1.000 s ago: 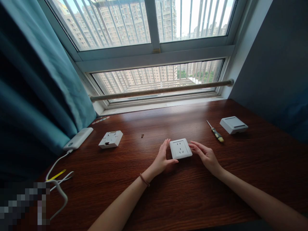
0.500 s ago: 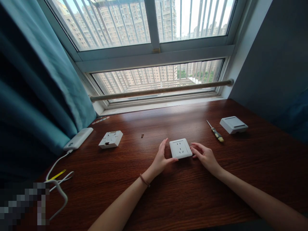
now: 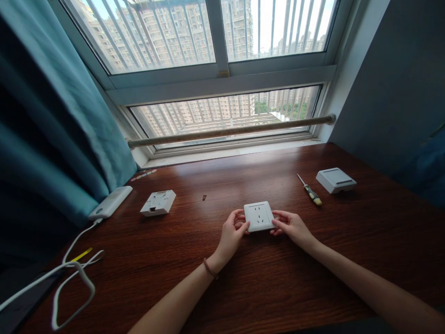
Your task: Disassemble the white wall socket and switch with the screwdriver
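Observation:
A white wall socket [image 3: 259, 216] with several dark slots faces up near the middle of the table. My left hand [image 3: 233, 229] grips its left edge, the thumb at the front corner and the fingers curled behind. At the opposite edge my right hand [image 3: 290, 226] pinches the plate between thumb and fingers. The socket's underside is hidden. Small screws [image 3: 204, 197] lie on the wood to the left, beyond my left hand. Off to the right rests a screwdriver [image 3: 309, 190] with a dark and yellow handle.
A white mounting box [image 3: 158, 203] sits at the left, and another white box-shaped fitting [image 3: 335, 180] at the right. Near the curtain [image 3: 69, 111] lies a white device [image 3: 110, 203] with a cable [image 3: 92, 283]. The brown table [image 3: 181, 269] meets the window sill behind.
My left hand has closed from spread fingers onto the socket's left edge. My right fingers have closed around its right edge. The view has shifted slightly.

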